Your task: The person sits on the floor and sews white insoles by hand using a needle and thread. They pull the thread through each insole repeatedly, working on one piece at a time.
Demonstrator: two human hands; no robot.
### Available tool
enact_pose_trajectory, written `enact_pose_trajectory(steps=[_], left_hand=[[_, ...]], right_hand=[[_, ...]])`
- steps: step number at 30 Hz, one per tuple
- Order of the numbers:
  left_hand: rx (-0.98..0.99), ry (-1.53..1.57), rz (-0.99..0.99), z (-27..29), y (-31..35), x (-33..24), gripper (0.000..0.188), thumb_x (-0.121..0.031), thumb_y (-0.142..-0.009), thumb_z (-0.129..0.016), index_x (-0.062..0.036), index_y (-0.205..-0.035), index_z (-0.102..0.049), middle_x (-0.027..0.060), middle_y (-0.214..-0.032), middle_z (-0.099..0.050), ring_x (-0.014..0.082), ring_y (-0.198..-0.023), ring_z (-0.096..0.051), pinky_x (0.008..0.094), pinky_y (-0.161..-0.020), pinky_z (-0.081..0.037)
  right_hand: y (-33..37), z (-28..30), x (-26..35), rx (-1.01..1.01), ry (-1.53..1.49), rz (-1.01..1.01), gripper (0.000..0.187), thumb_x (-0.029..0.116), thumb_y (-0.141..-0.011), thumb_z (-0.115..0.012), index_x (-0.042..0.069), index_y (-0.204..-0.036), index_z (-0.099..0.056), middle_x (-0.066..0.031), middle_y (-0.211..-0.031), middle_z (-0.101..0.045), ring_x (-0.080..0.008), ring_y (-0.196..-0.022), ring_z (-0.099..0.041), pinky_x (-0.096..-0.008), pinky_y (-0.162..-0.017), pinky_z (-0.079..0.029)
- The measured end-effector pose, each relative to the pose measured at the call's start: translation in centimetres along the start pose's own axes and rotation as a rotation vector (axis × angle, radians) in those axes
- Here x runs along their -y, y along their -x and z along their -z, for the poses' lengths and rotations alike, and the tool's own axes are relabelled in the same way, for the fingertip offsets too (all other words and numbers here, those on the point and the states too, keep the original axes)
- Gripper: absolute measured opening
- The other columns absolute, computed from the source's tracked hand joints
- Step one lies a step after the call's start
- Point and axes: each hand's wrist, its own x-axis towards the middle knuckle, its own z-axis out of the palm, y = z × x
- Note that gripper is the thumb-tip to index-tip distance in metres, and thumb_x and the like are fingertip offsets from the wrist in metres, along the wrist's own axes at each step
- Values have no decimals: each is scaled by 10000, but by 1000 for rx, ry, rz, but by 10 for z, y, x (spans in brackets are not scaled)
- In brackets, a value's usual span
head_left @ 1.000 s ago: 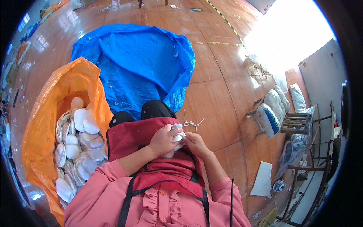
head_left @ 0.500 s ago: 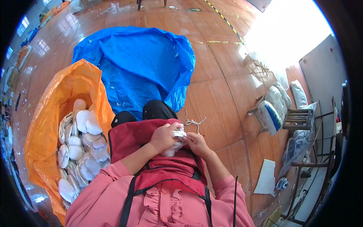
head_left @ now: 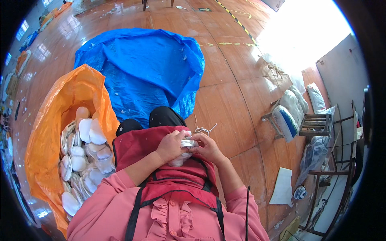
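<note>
White bundle (head_left: pixel 187 143) between the left hand (head_left: pixel 170 146), grip curled, and the right hand (head_left: pixel 208 148), grip pinched at one edge.

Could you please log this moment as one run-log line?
left hand: gripping white bundle over red apron | right hand: fingers at bundle's right side | orange sack: left, holding white pads | blue sheeting: ahead

White bundle (head_left: pixel 187 143), red apron (head_left: pixel 130 145), pink shirt (head_left: pixel 116 211), orange sack (head_left: pixel 40 160), white pads (head_left: pixel 79 162), blue sheet (head_left: pixel 136 60), yellow-and-black striped tape (head_left: pixel 234 17)

Glossy blue plastic sheeting (head_left: pixel 140 68), crinkled orange plastic sack (head_left: pixel 45 136), matt red cloth apron (head_left: pixel 130 143), matt white bundle (head_left: pixel 187 143)
</note>
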Motion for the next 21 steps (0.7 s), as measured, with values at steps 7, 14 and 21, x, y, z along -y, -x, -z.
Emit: enact_pose_trajectory(steps=[7,14,21], left_hand=[[173,21,30,18,-7,-8,550,-332,-771,-779,-99,-1212,-546,182,-1067,-602,367,-1012,-613,435,-862,-504],[-80,129,-136,27,5,0,469,-308,-810,-743,-71,-1160,-540,163,-1028,-611,383,-1003,-611,444,-805,-511],[-31,-87,-276,23,-10,6,159,-205,-842,-661,-90,-889,-562,111,-719,-590,330,-687,-617,476,-588,-459]], right_hand=[[-12,7,-9,65,189,32,330,-26,-769,-766,23,-1046,-594,-39,-1047,-563,-151,-1003,-600,-304,-865,-534],[-12,-8,-15,-99,314,188,318,31,-721,-785,50,-953,-570,-96,-944,-578,-257,-866,-590,-350,-746,-492],[-18,-13,-19,-200,423,270,330,14,-685,-780,52,-900,-533,-122,-901,-557,-305,-833,-574,-378,-721,-476]])
